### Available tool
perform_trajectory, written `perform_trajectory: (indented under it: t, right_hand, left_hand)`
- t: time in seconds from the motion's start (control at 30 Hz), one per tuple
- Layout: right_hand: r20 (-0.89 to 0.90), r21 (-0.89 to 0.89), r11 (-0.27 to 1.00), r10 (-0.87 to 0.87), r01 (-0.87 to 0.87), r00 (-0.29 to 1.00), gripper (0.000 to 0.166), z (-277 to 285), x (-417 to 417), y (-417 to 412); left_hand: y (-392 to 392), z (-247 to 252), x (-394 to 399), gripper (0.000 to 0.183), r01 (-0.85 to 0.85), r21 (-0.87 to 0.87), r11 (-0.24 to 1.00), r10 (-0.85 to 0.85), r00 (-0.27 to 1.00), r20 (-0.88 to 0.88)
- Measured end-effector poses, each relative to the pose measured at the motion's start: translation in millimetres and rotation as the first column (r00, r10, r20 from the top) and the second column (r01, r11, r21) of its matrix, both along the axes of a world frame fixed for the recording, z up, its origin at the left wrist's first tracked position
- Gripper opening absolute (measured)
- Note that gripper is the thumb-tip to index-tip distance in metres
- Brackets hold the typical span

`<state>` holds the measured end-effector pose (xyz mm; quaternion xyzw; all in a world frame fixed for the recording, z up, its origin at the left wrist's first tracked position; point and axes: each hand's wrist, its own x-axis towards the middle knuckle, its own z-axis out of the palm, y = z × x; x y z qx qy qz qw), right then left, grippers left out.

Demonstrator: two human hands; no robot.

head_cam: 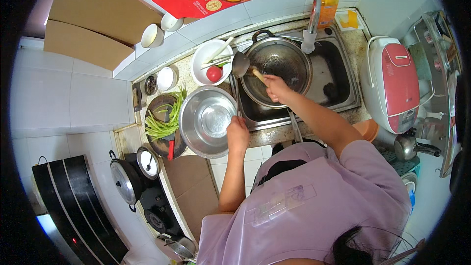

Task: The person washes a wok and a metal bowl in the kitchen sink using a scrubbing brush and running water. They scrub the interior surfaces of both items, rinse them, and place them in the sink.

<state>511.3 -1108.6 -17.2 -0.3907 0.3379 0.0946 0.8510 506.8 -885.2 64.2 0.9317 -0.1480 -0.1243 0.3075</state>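
A dark wok (281, 59) rests over the double stainless-steel sink (333, 106), with a loop handle at its far side. My right hand (278, 89) reaches over the wok and grips a short, pale wooden-looking handle (258, 76); whatever tool it belongs to is unclear. At the sink's left edge, my left hand (237, 134) is closed around the thin metal handle of a wok spatula (241, 64). The spatula's dark blade points away from me, between the wok and a white bowl (197, 60). Just left of that hand stands a large stainless-steel basin (191, 117).
A tomato (214, 74) lies in the white bowl. Cut green stalks (162, 127) and a red-handled knife (171, 149) are on a round chopping board (180, 145). The faucet (314, 22) overhangs the sink. A rice cooker (399, 77) stands right; a lidded pot (123, 178) sits left.
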Motion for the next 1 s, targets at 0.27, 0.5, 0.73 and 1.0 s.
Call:
perform_trajectory:
  t: [0.27, 0.5, 0.73, 1.0]
  right_hand:
    - [-0.327, -0.887, 0.101, 0.553, -0.451, 0.767, 0.033, 56.7, -67.2, -25.9]
    - [-0.034, -0.882, 0.457, 0.188, -0.118, 0.982, 0.032, -3.4, -26.5, -25.3]
    - [-0.05, -0.769, 0.565, 0.413, -0.299, 0.909, 0.034, -21.4, -31.4, -3.6]
    - [-0.573, -0.819, -0.22, 0.348, -0.529, 0.742, 0.034, 55.5, -113.5, -77.8]
  left_hand:
    - [-0.5, -1.2, -2.3, 0.028, -0.015, 0.007, 1.0, 0.015, 0.999, -0.028]
    - [-12.4, 11.4, -1.8, 0.027, -0.012, 0.059, 0.998, 0.014, 0.999, -0.03]
    - [-13.7, 11.2, -1.8, 0.026, -0.018, 0.018, 1.0, 0.019, 0.999, -0.031]
    - [-15.4, -6.1, -5.6, 0.026, 0.017, 0.028, 0.999, -0.016, 0.999, -0.031]
